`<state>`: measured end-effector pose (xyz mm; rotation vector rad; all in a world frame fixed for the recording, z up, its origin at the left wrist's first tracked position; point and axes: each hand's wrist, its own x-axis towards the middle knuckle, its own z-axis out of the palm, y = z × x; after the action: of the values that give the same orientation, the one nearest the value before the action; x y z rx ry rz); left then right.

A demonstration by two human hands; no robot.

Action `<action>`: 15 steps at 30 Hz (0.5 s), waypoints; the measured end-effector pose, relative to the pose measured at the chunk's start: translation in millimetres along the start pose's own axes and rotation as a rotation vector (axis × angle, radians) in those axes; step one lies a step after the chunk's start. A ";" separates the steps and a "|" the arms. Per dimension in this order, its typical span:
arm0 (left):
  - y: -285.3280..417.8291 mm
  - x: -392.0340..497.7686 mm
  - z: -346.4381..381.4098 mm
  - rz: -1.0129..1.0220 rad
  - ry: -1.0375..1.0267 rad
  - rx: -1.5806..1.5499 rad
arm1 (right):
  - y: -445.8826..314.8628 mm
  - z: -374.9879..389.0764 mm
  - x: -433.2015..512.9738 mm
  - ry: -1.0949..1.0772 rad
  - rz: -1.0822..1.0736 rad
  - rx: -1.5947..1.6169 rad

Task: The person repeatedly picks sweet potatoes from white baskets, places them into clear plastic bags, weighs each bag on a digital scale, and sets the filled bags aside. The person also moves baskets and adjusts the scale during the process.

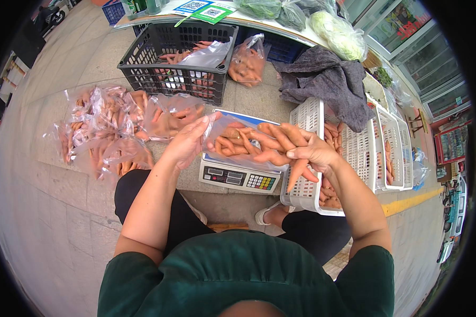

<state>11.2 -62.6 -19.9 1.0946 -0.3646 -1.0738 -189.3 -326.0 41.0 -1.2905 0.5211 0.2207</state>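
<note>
My left hand (189, 142) grips the left part of a clear plastic bag (244, 159), with several slender orange sweet potatoes (236, 142) lying in it. The bag is over the pan of a digital price scale (241, 178); whether it rests on the pan cannot be told. At the bag's right end, my right hand (318, 151) holds a bunch of sweet potatoes (283, 136), thumb on top. One pointed root (297, 174) hangs down below that thumb. The scale's keypad and display panel face me, while the bag hides most of its blue-edged pan.
Several filled bags (107, 123) lie on the paving at left. Behind the scale are a black crate (174, 75) and another filled bag (248, 63). White crates (305, 178) stand at right, a dark grey cloth (325, 79) draped over them. Cabbage (337, 35) lies on the table behind.
</note>
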 end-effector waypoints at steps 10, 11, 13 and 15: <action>-3.7 -11.3 -1.6 -0.019 -0.125 -0.133 | 39.0 29.7 140.7 -0.177 0.422 -0.079; -3.4 -10.4 -1.7 0.008 -0.154 -0.191 | 41.4 24.3 147.3 -0.190 0.382 -0.139; 1.1 -3.0 -6.3 0.018 -0.091 -0.261 | 48.3 9.4 151.2 -0.106 0.296 -0.291; 2.1 5.7 -8.6 0.055 -0.071 -0.308 | 52.3 -11.8 142.1 0.075 0.281 -0.508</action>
<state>21.1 -62.7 -23.5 0.7705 -0.2731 -1.0805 -92.3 -341.2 -74.8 -1.7202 0.7417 0.5674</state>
